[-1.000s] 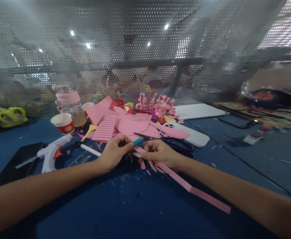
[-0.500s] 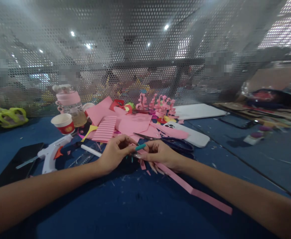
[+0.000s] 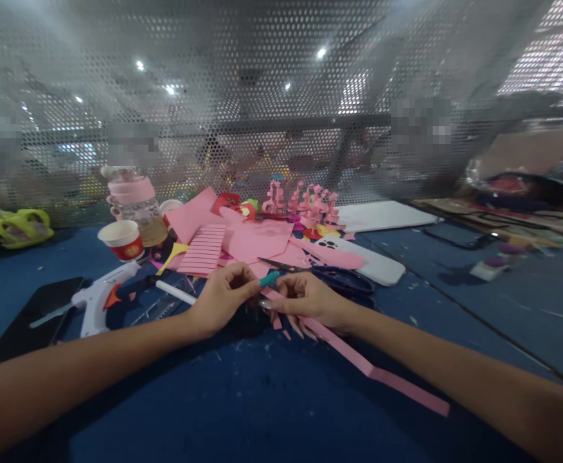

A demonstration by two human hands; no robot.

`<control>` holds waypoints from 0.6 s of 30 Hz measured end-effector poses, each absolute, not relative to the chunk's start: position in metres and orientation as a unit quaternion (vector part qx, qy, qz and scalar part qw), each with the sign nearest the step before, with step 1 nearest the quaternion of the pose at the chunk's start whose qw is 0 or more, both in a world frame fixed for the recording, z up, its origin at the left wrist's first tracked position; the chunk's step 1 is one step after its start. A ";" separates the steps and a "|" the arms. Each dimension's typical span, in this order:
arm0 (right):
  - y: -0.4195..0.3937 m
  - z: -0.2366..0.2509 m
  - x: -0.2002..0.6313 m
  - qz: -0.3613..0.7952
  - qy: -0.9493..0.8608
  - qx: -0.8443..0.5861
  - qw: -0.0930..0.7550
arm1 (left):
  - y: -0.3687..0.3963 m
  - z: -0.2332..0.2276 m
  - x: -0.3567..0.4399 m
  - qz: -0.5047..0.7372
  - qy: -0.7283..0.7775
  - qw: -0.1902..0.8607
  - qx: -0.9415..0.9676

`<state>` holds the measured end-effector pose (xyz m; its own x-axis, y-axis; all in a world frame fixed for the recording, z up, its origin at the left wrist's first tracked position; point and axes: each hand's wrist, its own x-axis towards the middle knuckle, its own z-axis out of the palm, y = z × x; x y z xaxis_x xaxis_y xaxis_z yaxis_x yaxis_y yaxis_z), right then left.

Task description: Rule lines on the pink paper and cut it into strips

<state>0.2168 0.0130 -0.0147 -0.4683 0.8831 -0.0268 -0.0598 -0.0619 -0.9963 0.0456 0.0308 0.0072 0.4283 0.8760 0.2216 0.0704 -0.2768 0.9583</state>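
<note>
Pinched between the thumb and fingers of my left hand (image 3: 221,299) is a short teal stick (image 3: 268,278), its rounded end pointing right. Its exact kind does not show. My right hand (image 3: 315,299) is closed on a long pink paper strip (image 3: 342,347). One end of the strip reaches up to the stick, and I cannot tell whether it wraps around it. The other end trails down to the right with a crease. Behind my right hand lie dark-handled scissors (image 3: 344,280), blades toward the left. Small pink scraps (image 3: 276,321) rest under my fingers.
Pink paper sheets (image 3: 257,239) and curled pink paper pieces (image 3: 313,204) pile up ahead. On the left are a glue gun (image 3: 99,297), a black tablet-like slab (image 3: 26,318), a paper cup (image 3: 121,242) and a bottle (image 3: 134,202). A white phone (image 3: 382,263) lies right of centre.
My left hand has drawn the teal stick slightly left and up, and its tip now sits a little apart from my right fingers. The strip's trailing end stays nearly still.
</note>
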 end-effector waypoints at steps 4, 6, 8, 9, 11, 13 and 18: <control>0.011 -0.013 0.218 0.638 -0.582 -0.355 0.359 | 0.032 0.006 0.044 0.404 0.328 0.513 0.683; 0.011 -0.013 0.218 0.641 -0.583 -0.348 0.358 | 0.033 0.006 0.044 0.400 0.321 0.530 0.676; 0.011 -0.013 0.217 0.644 -0.581 -0.343 0.360 | 0.033 0.007 0.044 0.396 0.318 0.544 0.668; 0.012 -0.013 0.217 0.644 -0.581 -0.344 0.360 | 0.032 0.007 0.045 0.396 0.318 0.548 0.664; 0.012 -0.013 0.217 0.641 -0.576 -0.347 0.369 | 0.032 0.008 0.045 0.399 0.320 0.552 0.659; 0.013 -0.014 0.217 0.643 -0.569 -0.345 0.379 | 0.031 0.008 0.046 0.397 0.323 0.553 0.658; 0.014 -0.016 0.217 0.662 -0.551 -0.325 0.391 | 0.031 0.006 0.047 0.381 0.339 0.547 0.664</control>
<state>0.2174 0.0142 -0.0156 -0.4822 0.8761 0.0002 -0.1589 -0.0872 -0.9834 0.0472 0.0314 0.0058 0.4805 0.8666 0.1347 0.0333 -0.1715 0.9846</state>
